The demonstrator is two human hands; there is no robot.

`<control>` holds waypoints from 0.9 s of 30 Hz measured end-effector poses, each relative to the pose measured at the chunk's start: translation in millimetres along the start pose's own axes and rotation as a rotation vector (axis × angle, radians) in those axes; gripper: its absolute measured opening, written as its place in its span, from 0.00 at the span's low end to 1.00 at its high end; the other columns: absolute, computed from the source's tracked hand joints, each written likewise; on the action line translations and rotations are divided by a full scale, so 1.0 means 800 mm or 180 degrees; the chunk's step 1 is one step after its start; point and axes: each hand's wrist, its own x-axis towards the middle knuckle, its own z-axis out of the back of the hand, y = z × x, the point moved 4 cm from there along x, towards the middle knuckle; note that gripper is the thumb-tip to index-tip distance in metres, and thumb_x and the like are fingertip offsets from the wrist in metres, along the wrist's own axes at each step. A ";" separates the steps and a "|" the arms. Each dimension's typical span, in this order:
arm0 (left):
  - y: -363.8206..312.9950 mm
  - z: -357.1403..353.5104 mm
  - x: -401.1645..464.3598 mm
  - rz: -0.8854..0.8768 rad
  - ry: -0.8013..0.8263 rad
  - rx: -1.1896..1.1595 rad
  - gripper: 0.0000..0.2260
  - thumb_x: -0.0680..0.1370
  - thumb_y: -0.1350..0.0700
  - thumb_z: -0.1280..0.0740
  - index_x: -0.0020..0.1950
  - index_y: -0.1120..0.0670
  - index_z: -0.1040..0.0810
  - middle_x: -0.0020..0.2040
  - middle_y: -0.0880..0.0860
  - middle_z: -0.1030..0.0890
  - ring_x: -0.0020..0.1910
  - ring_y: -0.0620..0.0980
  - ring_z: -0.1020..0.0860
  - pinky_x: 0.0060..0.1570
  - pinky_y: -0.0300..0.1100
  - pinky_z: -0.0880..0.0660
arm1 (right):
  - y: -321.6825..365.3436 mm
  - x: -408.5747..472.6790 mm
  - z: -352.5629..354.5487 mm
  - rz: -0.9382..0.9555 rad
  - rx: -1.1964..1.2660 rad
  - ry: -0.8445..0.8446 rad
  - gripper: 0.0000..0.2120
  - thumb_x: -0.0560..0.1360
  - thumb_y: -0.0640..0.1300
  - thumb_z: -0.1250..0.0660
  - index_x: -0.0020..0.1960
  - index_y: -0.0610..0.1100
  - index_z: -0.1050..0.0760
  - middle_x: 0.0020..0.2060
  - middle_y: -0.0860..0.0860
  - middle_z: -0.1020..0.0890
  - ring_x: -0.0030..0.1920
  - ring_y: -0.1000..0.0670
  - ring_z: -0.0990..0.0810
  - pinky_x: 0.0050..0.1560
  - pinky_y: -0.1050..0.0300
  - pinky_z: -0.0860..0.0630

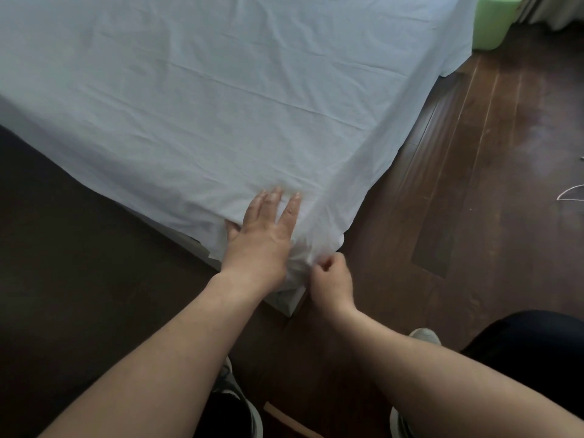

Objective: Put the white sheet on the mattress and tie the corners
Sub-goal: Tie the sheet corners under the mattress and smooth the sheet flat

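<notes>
We see the white sheet (pixel 202 99) spread over the mattress (pixel 289 303), covering most of the view from the upper left down to the near corner. It lies fairly flat with long soft creases, and its edges hang over both visible sides. Only a small part of the mattress shows, at that near corner under the bunched cloth. Around the bed runs a dark wooden floor (pixel 474 191), with a thin pale cord (pixel 570 191) lying on it at the far right edge. A pale green bin (pixel 493 22) stands on the floor beyond the far end of the bed, at the top right.

Our left hand (pixel 262 235) lies flat on the sheet just inside the near corner, fingers straight and slightly spread, pressing the cloth down; its grip is apart, holding nothing. Our right hand (pixel 330 278) is just beside it, at the corner's tip, fingers curled together with its grip clamped on a gathered bunch of the sheet. The two hands are near each other but not touching. Below, we make out our shoes (pixel 235 393) on the floor.
</notes>
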 end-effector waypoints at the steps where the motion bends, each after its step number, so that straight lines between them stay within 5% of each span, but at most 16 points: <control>1: -0.001 0.004 -0.002 -0.0020 0.0064 -0.0020 0.46 0.78 0.58 0.33 0.82 0.41 0.64 0.82 0.47 0.63 0.82 0.51 0.62 0.73 0.70 0.40 | 0.011 -0.011 -0.009 0.0191 -0.0197 0.0402 0.03 0.75 0.41 0.35 0.48 0.45 0.24 0.45 0.48 0.19 0.46 0.46 0.20 0.43 0.52 0.22; 4: 0.001 0.008 -0.005 -0.0071 0.0207 -0.0155 0.47 0.76 0.59 0.33 0.83 0.41 0.63 0.83 0.45 0.64 0.82 0.49 0.63 0.77 0.66 0.45 | -0.002 -0.020 -0.023 -0.0022 -0.0899 0.1278 0.09 0.75 0.44 0.33 0.55 0.44 0.21 0.49 0.49 0.17 0.47 0.47 0.18 0.43 0.52 0.20; 8: 0.020 0.017 -0.017 0.0153 -0.0336 -0.0938 0.36 0.75 0.62 0.36 0.82 0.45 0.43 0.83 0.51 0.53 0.81 0.54 0.54 0.79 0.55 0.46 | -0.023 -0.019 0.000 -0.0640 -0.1478 0.1097 0.12 0.81 0.42 0.38 0.59 0.40 0.19 0.55 0.45 0.16 0.52 0.44 0.19 0.45 0.56 0.24; 11: 0.039 0.027 -0.036 0.1232 -0.1064 -0.1907 0.19 0.70 0.66 0.39 0.60 0.52 0.28 0.64 0.53 0.35 0.62 0.55 0.36 0.65 0.50 0.32 | -0.019 -0.015 0.001 -0.0708 -0.0321 0.0889 0.12 0.75 0.35 0.42 0.43 0.41 0.19 0.41 0.42 0.20 0.41 0.43 0.20 0.38 0.50 0.28; 13: 0.041 0.012 -0.048 0.2238 -0.0712 -0.3384 0.13 0.71 0.64 0.41 0.52 0.53 0.28 0.58 0.56 0.27 0.53 0.53 0.29 0.55 0.52 0.24 | -0.009 -0.026 -0.005 -0.0892 0.0700 0.0816 0.12 0.73 0.35 0.43 0.43 0.42 0.21 0.41 0.43 0.22 0.40 0.46 0.22 0.38 0.51 0.29; 15: 0.026 -0.011 -0.066 0.2970 -0.0144 -0.4896 0.12 0.71 0.66 0.43 0.51 0.56 0.27 0.50 0.59 0.24 0.44 0.54 0.26 0.46 0.54 0.19 | -0.004 -0.039 -0.015 -0.1082 0.1197 0.1063 0.13 0.77 0.35 0.41 0.54 0.44 0.21 0.49 0.46 0.19 0.51 0.49 0.19 0.49 0.51 0.25; 18: -0.002 -0.038 -0.085 0.3344 0.0539 -0.5436 0.12 0.78 0.68 0.46 0.54 0.58 0.26 0.48 0.57 0.24 0.46 0.56 0.22 0.56 0.62 0.22 | -0.006 -0.036 -0.015 -0.1363 0.1578 0.1056 0.16 0.79 0.41 0.40 0.65 0.41 0.24 0.61 0.44 0.19 0.61 0.46 0.20 0.64 0.45 0.25; 22: -0.012 -0.072 -0.081 0.3589 0.0942 -0.5712 0.12 0.83 0.59 0.46 0.57 0.58 0.24 0.55 0.61 0.23 0.49 0.59 0.23 0.58 0.59 0.27 | -0.007 -0.025 -0.021 -0.1473 0.1839 0.1006 0.15 0.79 0.48 0.38 0.61 0.41 0.23 0.54 0.44 0.19 0.56 0.45 0.20 0.58 0.46 0.26; 27: -0.005 -0.100 -0.054 0.3734 -0.0009 -0.6423 0.13 0.82 0.57 0.42 0.59 0.55 0.19 0.56 0.58 0.18 0.55 0.57 0.20 0.58 0.52 0.24 | -0.010 -0.014 -0.025 -0.1668 0.2134 0.0980 0.07 0.77 0.48 0.34 0.48 0.45 0.24 0.41 0.45 0.23 0.43 0.44 0.21 0.46 0.52 0.23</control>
